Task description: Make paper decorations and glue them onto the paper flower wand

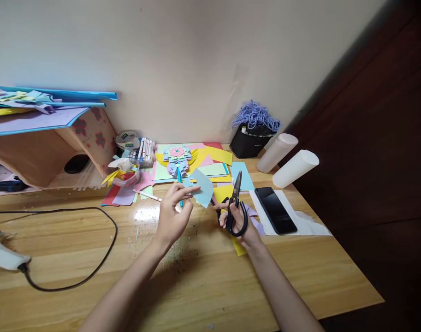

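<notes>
My left hand (174,211) is closed on a small piece of light blue paper (204,188), with a finger stretched across the paper's face. The piece has a curved edge and a pointed lower corner. To its right, my right hand (238,221) grips black-handled scissors (237,191), with fingers in the handle loops. The scissor blades point up and away from me, close together and apart from the paper. Behind my left hand, a layered paper flower figure (177,159) in pink, blue and purple lies on coloured sheets. A blue pen (179,174) is partly hidden by my left hand.
A black phone (275,210) rests on white paper at right, near two white cylinders (296,168). Purple yarn (255,115) tops a black holder. At left are a cardboard box (96,138), markers (146,151), a scrap-filled tub (125,171) and a looped black cable (115,230).
</notes>
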The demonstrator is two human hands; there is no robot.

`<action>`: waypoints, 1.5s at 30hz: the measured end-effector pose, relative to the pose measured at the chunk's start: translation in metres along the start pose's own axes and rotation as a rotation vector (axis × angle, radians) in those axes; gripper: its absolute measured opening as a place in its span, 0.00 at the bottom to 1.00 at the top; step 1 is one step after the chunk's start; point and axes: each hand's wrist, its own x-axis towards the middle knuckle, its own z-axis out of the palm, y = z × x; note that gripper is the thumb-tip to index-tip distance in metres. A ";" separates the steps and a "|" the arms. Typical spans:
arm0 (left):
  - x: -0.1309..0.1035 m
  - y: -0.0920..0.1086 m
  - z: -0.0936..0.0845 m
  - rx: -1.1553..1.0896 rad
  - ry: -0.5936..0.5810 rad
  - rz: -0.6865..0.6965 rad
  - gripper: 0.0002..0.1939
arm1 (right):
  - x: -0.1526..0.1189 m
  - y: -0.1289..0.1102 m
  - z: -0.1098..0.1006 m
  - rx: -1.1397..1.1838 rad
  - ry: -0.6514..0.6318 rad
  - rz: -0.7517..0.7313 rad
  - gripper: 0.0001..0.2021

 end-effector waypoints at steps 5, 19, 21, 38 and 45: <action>-0.006 0.000 0.009 0.008 -0.127 -0.102 0.16 | -0.006 0.007 0.009 0.026 0.052 -0.040 0.15; 0.001 -0.014 0.015 -0.172 -0.180 -0.586 0.20 | -0.005 -0.010 -0.002 -0.140 0.182 -0.275 0.14; 0.001 -0.014 0.015 -0.155 -0.298 -0.608 0.22 | -0.006 -0.008 -0.001 -0.172 0.141 -0.262 0.14; 0.006 -0.017 0.009 -0.408 0.234 -0.446 0.17 | -0.024 0.018 0.015 0.013 -0.506 0.130 0.38; -0.002 -0.018 0.019 -0.390 0.264 -0.493 0.17 | -0.036 0.026 0.032 -0.098 -0.566 0.129 0.34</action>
